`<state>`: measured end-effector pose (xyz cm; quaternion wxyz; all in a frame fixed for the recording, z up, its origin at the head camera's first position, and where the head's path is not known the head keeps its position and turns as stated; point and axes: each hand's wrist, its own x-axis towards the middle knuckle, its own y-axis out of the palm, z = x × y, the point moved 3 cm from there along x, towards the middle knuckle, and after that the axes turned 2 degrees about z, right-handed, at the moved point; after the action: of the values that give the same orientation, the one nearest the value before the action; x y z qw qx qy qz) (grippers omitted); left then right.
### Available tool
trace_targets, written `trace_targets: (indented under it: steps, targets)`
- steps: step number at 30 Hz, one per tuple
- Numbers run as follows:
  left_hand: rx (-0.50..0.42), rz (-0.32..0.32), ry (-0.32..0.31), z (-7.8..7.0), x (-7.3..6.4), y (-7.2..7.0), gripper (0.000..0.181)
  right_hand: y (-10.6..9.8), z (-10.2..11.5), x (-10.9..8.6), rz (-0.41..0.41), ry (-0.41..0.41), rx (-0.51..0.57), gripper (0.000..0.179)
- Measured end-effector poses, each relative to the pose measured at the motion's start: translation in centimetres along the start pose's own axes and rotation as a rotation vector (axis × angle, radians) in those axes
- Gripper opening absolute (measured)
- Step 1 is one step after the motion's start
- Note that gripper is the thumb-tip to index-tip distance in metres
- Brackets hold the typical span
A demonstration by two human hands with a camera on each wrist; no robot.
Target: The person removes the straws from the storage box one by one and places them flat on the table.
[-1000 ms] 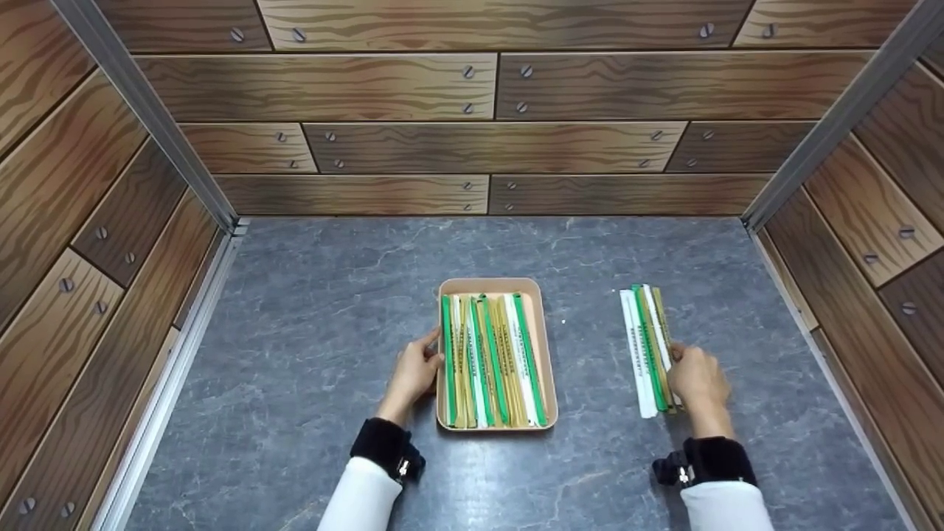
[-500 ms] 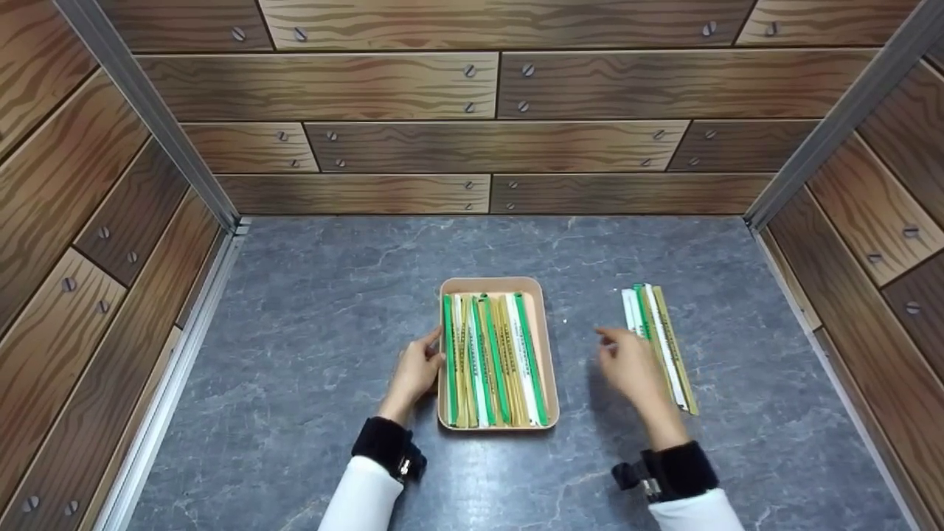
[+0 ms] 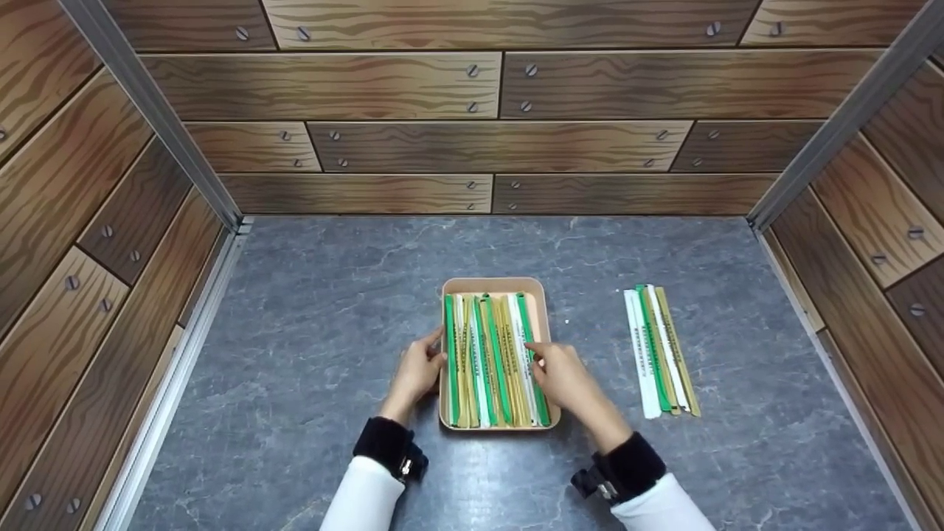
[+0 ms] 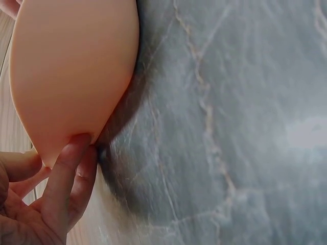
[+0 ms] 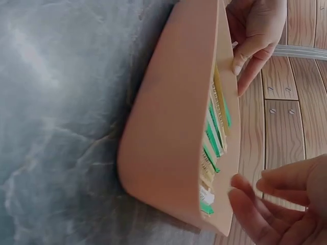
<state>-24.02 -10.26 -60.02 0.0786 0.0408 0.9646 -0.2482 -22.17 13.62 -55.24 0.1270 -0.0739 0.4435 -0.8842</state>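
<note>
The head view is bright, with a shiny spot on the gray table (image 3: 472, 472) at the bottom middle. In the left wrist view, white light shines at the right and a dark shadow sits beside the tray (image 4: 76, 66). The right wrist view looks a bit foggy, with shine at upper left.

Worktop (image 3: 332, 295) is grey-blue, marbled w/ pale veins. Tan tray (image 3: 493, 283) sits nr middle; to its R, well apart, slim packets (image 3: 658, 350) (white, green, brown) lie bunched. Tiny white specks (image 3: 566, 321) btwn.
</note>
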Motion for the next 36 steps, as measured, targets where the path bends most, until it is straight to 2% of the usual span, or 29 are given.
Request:
trace_targets:
  steps: [4, 7, 13, 17, 20, 24, 28, 32, 36]
  targets:
    - [-0.015, 0.009, -0.008, 0.0, 0.0, 0.1, 0.051, 0.8, 0.1, 0.2, 0.126, 0.106, -0.022, 0.040]
    - [-0.018, 0.012, 0.003, 0.0, 0.1, 0.1, 0.051, 1.4, 0.1, 0.2, 0.160, 0.140, -0.046, 0.037]
    - [-0.001, -0.009, 0.019, 0.0, 0.0, 0.0, 0.052, 2.2, -0.1, 0.5, 0.108, 0.103, -0.086, 0.016]
    - [0.004, -0.008, 0.028, 0.0, 0.0, 0.0, 0.052, 2.8, -0.4, 0.5, 0.089, 0.131, -0.102, 0.017]
    - [0.010, -0.006, 0.020, 0.0, 0.0, 0.0, 0.052, 3.2, -0.4, 0.6, 0.064, 0.098, -0.207, 0.015]
    - [0.015, -0.007, 0.016, 0.0, 0.0, 0.1, 0.052, 3.8, -0.2, 0.8, -0.001, 0.007, -0.373, 0.012]
    - [0.015, -0.013, 0.020, -0.1, 0.0, 0.0, 0.052, 4.2, -0.1, 0.9, -0.025, -0.017, -0.443, 0.007]
    - [0.026, -0.019, 0.034, -0.2, 0.0, 0.0, 0.052, 4.5, 0.0, 0.9, -0.005, -0.009, -0.440, 0.006]
    - [0.031, -0.020, 0.041, -0.1, 0.0, 0.0, 0.051, 4.8, -0.1, 0.8, 0.010, 0.005, -0.390, 0.014]
